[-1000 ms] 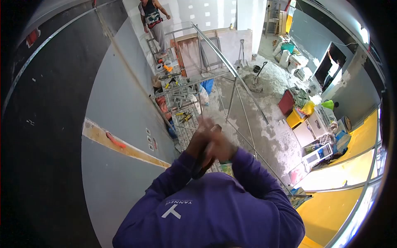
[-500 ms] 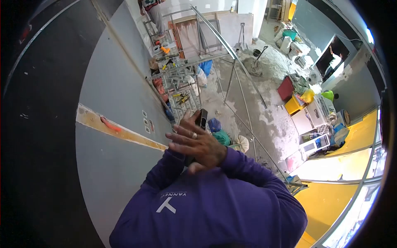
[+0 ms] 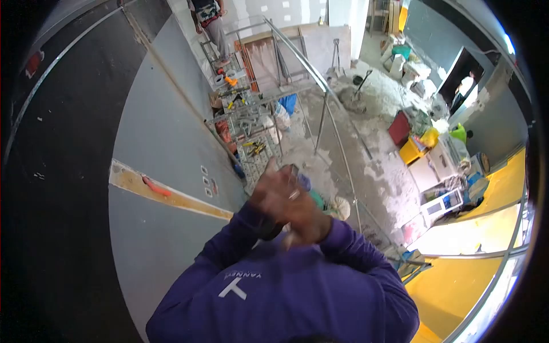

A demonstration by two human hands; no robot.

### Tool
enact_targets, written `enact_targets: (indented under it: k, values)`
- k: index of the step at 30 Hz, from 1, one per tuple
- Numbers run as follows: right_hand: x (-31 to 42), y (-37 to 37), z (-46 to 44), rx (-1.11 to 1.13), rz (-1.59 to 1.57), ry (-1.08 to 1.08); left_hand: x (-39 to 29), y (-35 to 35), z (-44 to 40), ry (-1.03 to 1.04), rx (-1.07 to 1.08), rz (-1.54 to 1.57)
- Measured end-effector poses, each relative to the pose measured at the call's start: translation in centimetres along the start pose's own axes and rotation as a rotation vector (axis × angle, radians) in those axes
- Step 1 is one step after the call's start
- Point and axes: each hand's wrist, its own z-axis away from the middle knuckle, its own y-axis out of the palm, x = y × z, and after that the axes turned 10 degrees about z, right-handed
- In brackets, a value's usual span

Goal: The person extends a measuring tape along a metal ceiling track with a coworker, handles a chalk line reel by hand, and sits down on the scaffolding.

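Observation:
My left hand (image 3: 267, 187) and my right hand (image 3: 309, 216) are together in front of my chest, both smeared by motion. The right hand lies across the left, with a ring on one finger. A small dark object (image 3: 294, 169) shows at the far edge of the left hand, mostly hidden; its kind cannot be made out. How the right fingers are bent is unclear. Purple sleeves reach both wrists. Beyond the hands, yellow-handled tools (image 3: 254, 148) lie on a perforated metal platform (image 3: 247, 166).
Metal scaffold tubes (image 3: 323, 86) cross ahead of me. A grey wall (image 3: 166, 131) with a cut-out strip runs along my left. A person (image 3: 214, 28) stands on the far platform; another person (image 3: 464, 88) is in a doorway. A shovel (image 3: 363, 80) leans by rubble. A yellow crate (image 3: 410, 153) stands right.
My right fingers, spread over the left hand before, are now drawn in against it. The dark object is more covered. The view has shifted slightly, and the far person shows more fully.

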Motion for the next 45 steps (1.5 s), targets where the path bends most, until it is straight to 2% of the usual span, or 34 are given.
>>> enact_targets:
  k: [2, 3, 4, 5, 7, 8, 12, 13, 15, 16, 18, 19, 20, 21, 22, 23, 24, 26, 27, 28, 30, 31, 32, 33, 34, 35, 37, 38, 39, 40, 42, 43, 44, 45]
  values:
    - [-2.8, 1.3, 2.3, -0.044, -0.078, 0.353, 1.4, -4.2, -2.5, 0.106, -0.033, -0.601]
    - [-5.3, 1.9, 3.7, -0.067, -0.104, 0.523, -0.4, 0.1, 0.0, 0.018, -0.061, -0.458]
    - [-5.3, 1.6, 3.9, -0.059, -0.095, 0.524, -1.8, 4.0, 1.9, -0.064, -0.091, -0.307]
    - [-5.3, 1.4, 4.1, -0.05, -0.085, 0.526, -2.8, 5.8, 2.6, -0.039, -0.12, -0.469]
    - [-1.3, -0.7, 1.5, -0.004, -0.02, 0.182, -2.9, 6.1, 1.6, -0.044, -0.073, -0.421]
    - [0.2, -0.8, 1.0, 0.017, -0.052, 0.089, -2.4, 5.7, 1.9, -0.062, -0.061, -0.396]
    - [-6.2, 0.3, 5.1, -0.011, -0.006, 0.572, -0.9, 4.8, 2.0, -0.082, 0.007, -0.256]
    - [-5.5, -0.6, 4.9, -0.024, 0.017, 0.522, -2.0, 6.2, 2.8, -0.091, -0.045, -0.326]
    - [-0.4, -2.1, 1.9, 0.017, 0.007, 0.129, 0.3, -1.0, -0.9, -0.033, 0.218, 0.009]
    - [1.2, -1.6, 1.6, 0.036, -0.03, 0.065, -0.2, 1.2, 0.3, 0.039, 0.139, -0.277]
    - [-2.6, -0.1, 3.7, 0.007, -0.047, 0.369, -1.2, 5.7, 2.8, 0.11, -0.062, -0.882]
    - [-5.7, -0.5, 4.8, -0.028, 0.021, 0.549, -1.4, 6.9, 3.1, 0.031, -0.066, -0.574]
    - [-6.2, -1.5, 4.6, -0.057, 0.066, 0.572, -1.5, 7.2, 2.7, 0.054, -0.045, -0.558]
    - [-5.5, -2.2, 4.4, -0.07, 0.085, 0.499, -1.7, 7.6, 2.2, 0.076, -0.023, -0.542]
    - [-2.8, -3.4, 2.9, -0.057, 0.09, 0.311, -1.9, 8.0, 1.7, 0.098, -0.001, -0.526]
    - [-0.2, -3.6, 2.0, -0.026, 0.061, 0.161, -0.5, 4.0, -0.8, 0.191, 0.059, -0.774]
    - [1.5, -3.1, 2.3, 0.007, 0.014, 0.127, 1.8, -0.4, -1.7, 0.254, 0.111, -1.013]
    - [-0.9, -1.3, 4.6, 0.011, -0.045, 0.377, 2.6, -0.4, -1.2, 0.2, 0.136, -0.905]
    - [-3.3, -1.2, 6.2, -0.005, -0.008, 0.562, 1.5, 4.0, 1.0, 0.07, 0.083, -0.553]
    - [-4.4, -1.7, 6.8, -0.023, 0.062, 0.632, 0.6, 7.5, 2.8, -0.056, 0.024, -0.197]
    - [-1.7, -3.7, 4.5, -0.064, 0.104, 0.368, -0.7, 9.0, 3.4, 0.047, 0.057, -0.648]
    - [0.0, -4.2, 2.9, -0.049, 0.093, 0.181, -0.5, 9.8, 2.3, -0.007, -0.01, -0.509]
    - [1.0, -3.8, 3.5, -0.055, 0.05, 0.209, 0.6, 9.9, 2.3, -0.085, -0.094, -0.368]
    - [1.9, -3.4, 4.2, -0.062, 0.007, 0.237, 1.6, 9.4, 2.6, -0.069, -0.056, -0.417]
    - [0.4, -2.5, 5.4, -0.096, -0.042, 0.44, 2.5, 8.8, 2.9, -0.051, -0.019, -0.464]
    - [-1.0, -2.0, 6.0, -0.131, -0.092, 0.634, 2.7, 6.8, 3.3, 0.063, 0.152, -0.695]
    - [-1.8, -2.1, 6.6, -0.1, -0.05, 0.701, 2.6, 4.3, 2.3, 0.283, 0.359, -1.074]
    - [-0.4, -2.7, 6.0, -0.051, 0.027, 0.577, 2.3, 3.0, 1.8, 0.563, 0.498, -1.431]
    - [0.4, -3.5, 5.2, -0.013, 0.112, 0.43, 2.3, 2.3, 1.0, 0.816, 0.574, -1.629]
    - [1.2, -3.2, 4.8, 0.013, 0.177, 0.301, 2.5, 1.8, 0.9, 0.886, 0.607, -1.666]
    - [1.0, -1.2, 5.3, 0.021, -0.033, 0.486, 4.2, 2.0, 1.1, 1.027, 0.678, -1.719]
    - [0.0, -0.4, 6.0, 0.029, -0.118, 0.581, 4.4, 2.3, 1.0, 0.808, 0.572, -1.52]
    - [-2.2, -1.1, 7.1, 0.037, 0.025, 0.715, 4.6, 2.6, 0.8, 0.637, 0.447, -1.286]
    - [-4.3, -1.8, 8.3, 0.06, 0.158, 0.852, 4.9, 2.6, 0.9, 0.193, 0.186, -0.795]
